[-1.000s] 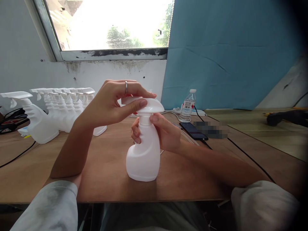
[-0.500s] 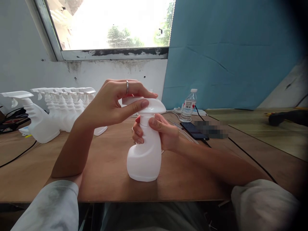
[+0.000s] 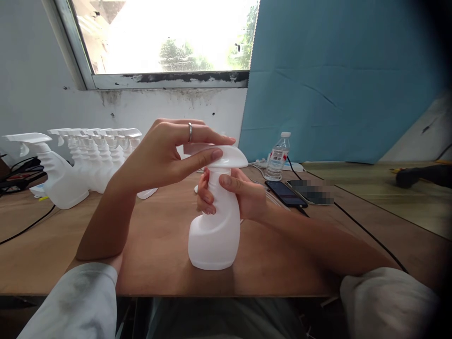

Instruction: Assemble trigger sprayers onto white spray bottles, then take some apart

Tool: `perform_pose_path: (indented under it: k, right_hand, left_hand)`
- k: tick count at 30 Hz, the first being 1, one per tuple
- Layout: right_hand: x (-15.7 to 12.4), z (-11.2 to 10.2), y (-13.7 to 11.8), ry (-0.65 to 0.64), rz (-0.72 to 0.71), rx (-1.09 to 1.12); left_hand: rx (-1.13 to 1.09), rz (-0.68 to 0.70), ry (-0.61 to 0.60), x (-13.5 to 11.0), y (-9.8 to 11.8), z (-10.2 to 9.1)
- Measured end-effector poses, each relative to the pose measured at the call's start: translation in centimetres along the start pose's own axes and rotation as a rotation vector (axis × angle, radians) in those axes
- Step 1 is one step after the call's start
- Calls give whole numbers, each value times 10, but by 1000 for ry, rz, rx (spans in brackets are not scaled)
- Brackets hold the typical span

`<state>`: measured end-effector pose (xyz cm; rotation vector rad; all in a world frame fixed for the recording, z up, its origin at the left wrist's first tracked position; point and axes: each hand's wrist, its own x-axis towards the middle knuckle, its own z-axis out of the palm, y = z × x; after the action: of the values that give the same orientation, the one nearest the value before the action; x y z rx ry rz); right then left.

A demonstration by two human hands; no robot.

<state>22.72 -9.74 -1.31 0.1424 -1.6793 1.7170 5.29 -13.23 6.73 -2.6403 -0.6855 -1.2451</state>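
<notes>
A white spray bottle [image 3: 215,240] stands upright on the brown table in front of me. Its trigger sprayer head [image 3: 230,157] sits on the neck, with the nozzle end pointing left. My left hand [image 3: 173,150], wearing a ring, is closed over the sprayer head, thumb along the near side and fingers across the top. Wrapped around the bottle's neck from the right is my right hand [image 3: 247,193], its thumb in front and fingertips showing on the left side. The trigger is hidden behind my left hand.
On the left, several white spray bottles [image 3: 63,179] stand in a row with heads on. A clear water bottle [image 3: 277,160], a phone [image 3: 285,193] and cables lie at the right rear of the table [image 3: 155,254]. A window and blue sheet are behind.
Both hands keep their grip on the spray bottle. The bottle and hands appear very slightly further right and lower, along with a small shift of the whole view.
</notes>
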Motion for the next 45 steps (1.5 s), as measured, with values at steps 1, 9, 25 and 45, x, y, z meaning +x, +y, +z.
perform_pose_path:
  k: [1, 9, 25, 45]
  right_hand:
    - [-1, 0, -1, -11, 3, -31]
    - [-2, -3, -12, 12, 129, -258]
    - [0, 0, -13, 65, 90, -272]
    - [-54, -66, -53, 389, 62, -772]
  left_hand:
    - [5, 1, 5, -1, 2, -2]
    - [-61, -170, 181, -2, -35, -17]
    - [-291, -215, -263, -95, -17, 52]
    - [918, -1114, -68, -230, -120, -113]
